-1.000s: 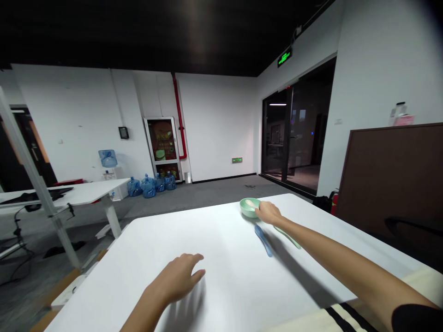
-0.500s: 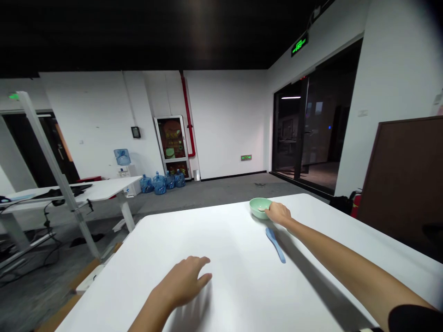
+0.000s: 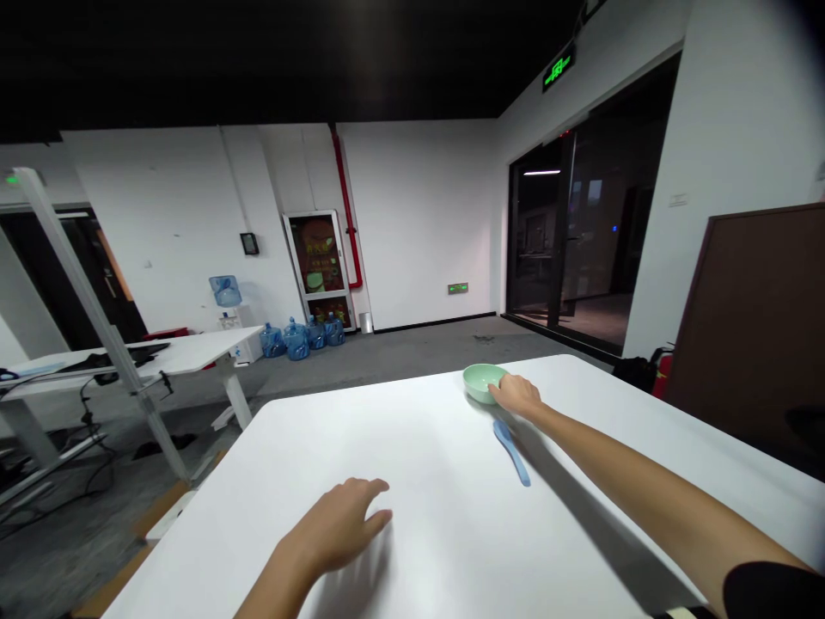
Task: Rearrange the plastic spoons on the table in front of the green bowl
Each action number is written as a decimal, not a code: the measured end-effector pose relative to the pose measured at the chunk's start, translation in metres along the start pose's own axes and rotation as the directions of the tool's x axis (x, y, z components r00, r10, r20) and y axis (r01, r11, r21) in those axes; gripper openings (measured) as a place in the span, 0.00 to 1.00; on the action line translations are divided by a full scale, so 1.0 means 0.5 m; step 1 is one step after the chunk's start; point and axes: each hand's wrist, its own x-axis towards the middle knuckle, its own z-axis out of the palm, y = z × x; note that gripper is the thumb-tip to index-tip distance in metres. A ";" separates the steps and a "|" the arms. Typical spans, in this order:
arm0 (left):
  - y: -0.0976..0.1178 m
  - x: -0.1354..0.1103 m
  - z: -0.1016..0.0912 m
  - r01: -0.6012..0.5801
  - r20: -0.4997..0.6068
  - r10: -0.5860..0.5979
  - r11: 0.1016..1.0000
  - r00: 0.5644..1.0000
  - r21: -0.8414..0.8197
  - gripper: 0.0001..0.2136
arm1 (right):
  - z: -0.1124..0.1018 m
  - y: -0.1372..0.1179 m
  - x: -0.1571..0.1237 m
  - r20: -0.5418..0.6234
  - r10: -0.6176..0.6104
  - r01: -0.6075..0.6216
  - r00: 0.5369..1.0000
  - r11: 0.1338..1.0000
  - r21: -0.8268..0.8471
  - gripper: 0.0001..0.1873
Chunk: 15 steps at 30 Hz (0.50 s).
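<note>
Hands well apart: the right hand [image 3: 516,396] touches the rim of a pale green bowl [image 3: 478,384], a blue spoon [image 3: 512,453] lying just beside the bowl; the left hand [image 3: 333,526] hovers open, well away from the bowl, over the white tabletop [image 3: 418,464]. A careless push could tip the bowl.

The white table [image 3: 412,447] glares bright under even light, while the black ceiling [image 3: 258,60] and dark glass door [image 3: 596,223] stay dim. Soft shadows fall beside the right arm [image 3: 644,483] and left hand [image 3: 332,526]; wide-lens distortion bends the edges, and the top right corner darkens
</note>
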 end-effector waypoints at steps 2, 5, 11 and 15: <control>0.000 -0.001 0.001 -0.004 -0.007 0.004 1.000 1.000 0.002 0.27 | -0.009 0.002 -0.015 -0.020 -0.010 0.010 1.000 1.000 -0.003 0.28; -0.005 -0.001 0.005 -0.020 -0.021 0.020 1.000 1.000 0.007 0.27 | -0.027 0.007 -0.046 -0.042 -0.027 0.027 0.999 1.000 0.000 0.29; -0.017 -0.002 0.012 -0.067 -0.042 0.068 0.998 0.997 0.020 0.26 | -0.081 0.019 -0.129 -0.066 -0.085 0.088 0.994 0.995 0.036 0.33; -0.020 -0.003 0.014 -0.066 -0.049 0.067 0.998 0.997 0.021 0.27 | -0.109 0.024 -0.192 -0.027 -0.166 0.168 0.986 0.981 0.093 0.34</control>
